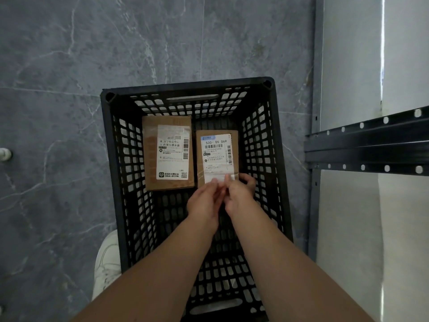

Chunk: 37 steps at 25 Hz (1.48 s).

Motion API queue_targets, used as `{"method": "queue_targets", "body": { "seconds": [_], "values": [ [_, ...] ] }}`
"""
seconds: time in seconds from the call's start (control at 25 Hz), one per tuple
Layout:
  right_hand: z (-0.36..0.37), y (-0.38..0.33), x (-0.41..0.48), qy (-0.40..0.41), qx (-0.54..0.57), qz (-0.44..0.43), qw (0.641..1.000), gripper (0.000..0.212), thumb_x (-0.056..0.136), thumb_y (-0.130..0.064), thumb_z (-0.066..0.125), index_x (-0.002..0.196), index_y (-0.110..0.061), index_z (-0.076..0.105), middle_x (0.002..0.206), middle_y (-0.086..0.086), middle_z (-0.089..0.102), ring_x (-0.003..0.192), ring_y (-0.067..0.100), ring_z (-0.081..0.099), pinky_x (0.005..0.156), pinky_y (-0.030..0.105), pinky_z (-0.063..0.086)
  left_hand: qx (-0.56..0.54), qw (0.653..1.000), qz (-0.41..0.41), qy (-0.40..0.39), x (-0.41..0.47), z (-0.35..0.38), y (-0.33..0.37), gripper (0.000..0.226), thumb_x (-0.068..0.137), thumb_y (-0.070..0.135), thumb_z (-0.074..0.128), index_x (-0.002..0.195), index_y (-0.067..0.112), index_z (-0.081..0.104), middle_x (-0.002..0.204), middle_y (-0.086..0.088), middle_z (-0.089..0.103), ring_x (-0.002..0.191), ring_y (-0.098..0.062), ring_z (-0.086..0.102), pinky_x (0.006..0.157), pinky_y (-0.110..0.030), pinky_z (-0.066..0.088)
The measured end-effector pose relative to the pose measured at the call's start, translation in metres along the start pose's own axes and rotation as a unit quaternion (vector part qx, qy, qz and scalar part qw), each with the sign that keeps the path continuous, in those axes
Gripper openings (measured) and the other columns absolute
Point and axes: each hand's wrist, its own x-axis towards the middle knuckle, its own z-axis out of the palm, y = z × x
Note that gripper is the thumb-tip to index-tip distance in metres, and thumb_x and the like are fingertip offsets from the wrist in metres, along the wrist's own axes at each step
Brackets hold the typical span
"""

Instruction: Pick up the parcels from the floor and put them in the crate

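A black perforated plastic crate (111, 159) stands on the grey floor. Two brown cardboard parcels with white shipping labels lie inside it. The larger parcel (168, 154) is at the left. The smaller parcel (217, 154), labelled "530-D5 069", is to its right. Both arms reach down into the crate. My left hand (204, 203) touches the near edge of the smaller parcel, fingers fairly straight. My right hand (239, 194) grips the same near edge, with fingers curled round its right corner.
The floor is grey marble tile. A black metal shelf beam (366, 145) with holes juts in at the right, next to a grey upright (316, 112) and a pale wall. A white shoe (106, 263) stands beside the crate's left near corner.
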Motion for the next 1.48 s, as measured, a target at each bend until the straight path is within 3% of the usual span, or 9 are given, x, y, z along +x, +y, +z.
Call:
{"method": "queue_targets", "body": {
  "seconds": [0.16,0.32,0.52,0.72,0.88,1.0,1.08,1.24,1.48],
  "values": [
    [-0.001,0.003,-0.003,0.023,0.015,0.03,0.999,0.036,0.09,0.009,0.06,0.122,-0.007,0.056,0.114,0.021,0.066,0.094,0.033,0.068,0.086,0.047,0.058,0.048,0.992,-0.029,0.113,0.0,0.031,0.007,0.014,0.089,0.013,0.07,0.09,0.002,0.061,0.083,-0.014,0.068,0.066,-0.022,0.067,0.065,-0.032,0.059],
    [-0.003,-0.006,-0.012,-0.072,0.067,0.095,0.991,0.024,0.097,0.005,0.049,0.117,0.0,0.063,0.122,0.023,0.065,0.1,0.031,0.066,0.084,0.037,0.055,0.047,0.991,-0.039,0.12,-0.003,0.028,0.017,0.017,0.088,0.015,0.071,0.098,0.003,0.063,0.096,-0.015,0.069,0.069,-0.019,0.065,0.058,-0.026,0.053],
    [-0.005,-0.011,-0.019,-0.096,0.06,0.055,0.992,0.035,0.097,0.007,0.047,0.128,-0.001,0.06,0.121,0.021,0.066,0.103,0.028,0.066,0.088,0.035,0.053,0.025,0.997,-0.024,0.075,-0.014,0.022,0.016,0.02,0.088,0.012,0.071,0.105,0.001,0.07,0.098,-0.012,0.072,0.088,-0.02,0.069,0.08,-0.026,0.056],
    [0.022,-0.032,-0.015,-0.042,-0.014,-0.009,0.999,0.033,0.095,0.006,0.053,0.126,-0.002,0.06,0.115,0.018,0.069,0.086,0.021,0.069,0.071,0.027,0.059,0.031,0.997,-0.025,0.071,0.005,0.03,0.039,0.005,0.089,0.006,0.068,0.087,0.001,0.066,0.093,-0.011,0.069,0.079,-0.014,0.066,0.079,-0.021,0.053],
    [0.03,-0.028,-0.02,0.018,-0.129,-0.01,0.991,0.036,0.095,-0.002,0.056,0.131,-0.005,0.056,0.122,0.018,0.066,0.104,0.028,0.067,0.091,0.036,0.056,0.109,0.992,-0.047,0.043,-0.004,0.019,0.039,0.017,0.095,-0.004,0.051,0.107,0.002,0.061,0.091,-0.01,0.063,0.082,-0.016,0.061,0.086,-0.027,0.051],
    [0.027,-0.023,-0.053,0.057,-0.324,-0.041,0.943,0.045,0.093,-0.009,0.051,0.137,-0.006,0.045,0.13,0.017,0.059,0.115,0.032,0.06,0.098,0.04,0.051,0.212,0.976,-0.051,0.019,-0.035,0.009,0.055,0.011,0.096,0.001,0.047,0.092,0.008,0.055,0.091,-0.008,0.059,0.085,-0.018,0.058,0.077,-0.028,0.049],
    [0.032,-0.038,-0.084,0.027,-0.436,-0.095,0.894,0.041,0.094,-0.009,0.049,0.135,-0.006,0.048,0.131,0.016,0.059,0.116,0.032,0.059,0.094,0.037,0.052,0.314,0.949,-0.01,0.016,-0.063,0.013,0.081,0.019,0.096,0.005,0.045,0.083,0.011,0.057,0.091,-0.008,0.058,0.081,-0.016,0.054,0.072,-0.027,0.046],
    [0.062,-0.118,-0.165,-0.029,-0.497,-0.231,0.836,0.03,0.097,-0.012,0.048,0.127,-0.009,0.05,0.126,0.013,0.058,0.105,0.028,0.062,0.084,0.039,0.055,0.497,0.844,0.196,-0.043,-0.149,0.055,0.156,0.031,0.099,0.012,0.041,0.124,0.011,0.06,0.1,0.003,0.061,0.081,-0.008,0.057,0.069,-0.027,0.051],
    [0.088,-0.28,-0.345,-0.025,-0.53,-0.504,0.682,0.049,0.095,-0.009,0.046,0.143,-0.005,0.037,0.145,0.014,0.039,0.127,0.03,0.045,0.098,0.033,0.037,0.609,0.592,0.528,-0.014,-0.314,0.151,0.261,0.046,0.1,0.014,0.04,0.146,0.01,0.038,0.151,-0.007,0.039,0.143,-0.024,0.031,0.115,-0.038,0.026]
  ]
}}
